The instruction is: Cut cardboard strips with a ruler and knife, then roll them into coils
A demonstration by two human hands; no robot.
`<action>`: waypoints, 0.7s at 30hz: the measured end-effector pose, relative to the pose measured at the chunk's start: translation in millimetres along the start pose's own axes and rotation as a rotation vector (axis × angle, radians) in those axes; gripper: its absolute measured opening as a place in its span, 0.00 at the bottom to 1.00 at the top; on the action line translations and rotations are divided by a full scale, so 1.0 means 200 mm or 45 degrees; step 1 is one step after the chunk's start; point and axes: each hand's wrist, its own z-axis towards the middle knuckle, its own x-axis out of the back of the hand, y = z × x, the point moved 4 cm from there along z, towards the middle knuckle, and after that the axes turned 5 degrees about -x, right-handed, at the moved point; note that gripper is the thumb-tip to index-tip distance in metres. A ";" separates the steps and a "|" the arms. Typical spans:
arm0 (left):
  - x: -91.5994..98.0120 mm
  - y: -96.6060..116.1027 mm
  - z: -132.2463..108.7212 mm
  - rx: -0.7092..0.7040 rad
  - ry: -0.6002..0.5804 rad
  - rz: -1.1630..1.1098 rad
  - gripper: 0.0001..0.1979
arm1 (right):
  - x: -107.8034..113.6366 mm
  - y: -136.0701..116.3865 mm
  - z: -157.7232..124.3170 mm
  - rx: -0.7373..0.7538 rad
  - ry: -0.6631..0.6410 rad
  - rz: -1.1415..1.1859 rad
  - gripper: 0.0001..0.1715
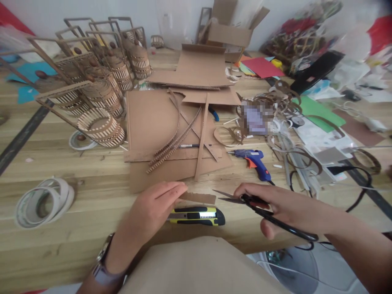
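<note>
Between the fingers of my left hand (156, 208) is a short strip of cardboard (200, 198), its free end pointing right. My right hand (284, 208) grips black-handled scissors (255, 206); their blades are slightly apart, with the tips close to the strip's free end. A yellow and black utility knife (196, 216) lies on the table just below the strip. Beyond my hands, cardboard sheets (147, 118) carry several ridged, curved cardboard strips (174, 143), a straight strip (202, 136) and a dark pen (191, 145).
A blue glue gun (252, 161) lies right of the sheets. Several cardboard lanterns (101, 90) with tall handles stand at the left, with tape rolls (44, 202) nearer me. Curled strips (281, 102) and coloured paper (321, 112) clutter the right. A bin (290, 265) is below the table edge.
</note>
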 end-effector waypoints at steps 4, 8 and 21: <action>0.00 0.00 -0.01 0.003 -0.015 0.011 0.14 | -0.02 -0.05 0.04 -0.031 -0.153 0.123 0.24; -0.01 0.00 -0.01 -0.014 -0.039 0.019 0.13 | -0.03 -0.07 0.07 0.001 -0.180 0.131 0.24; -0.02 -0.02 -0.02 -0.012 -0.076 0.022 0.13 | -0.05 -0.10 0.11 0.079 -0.229 0.137 0.19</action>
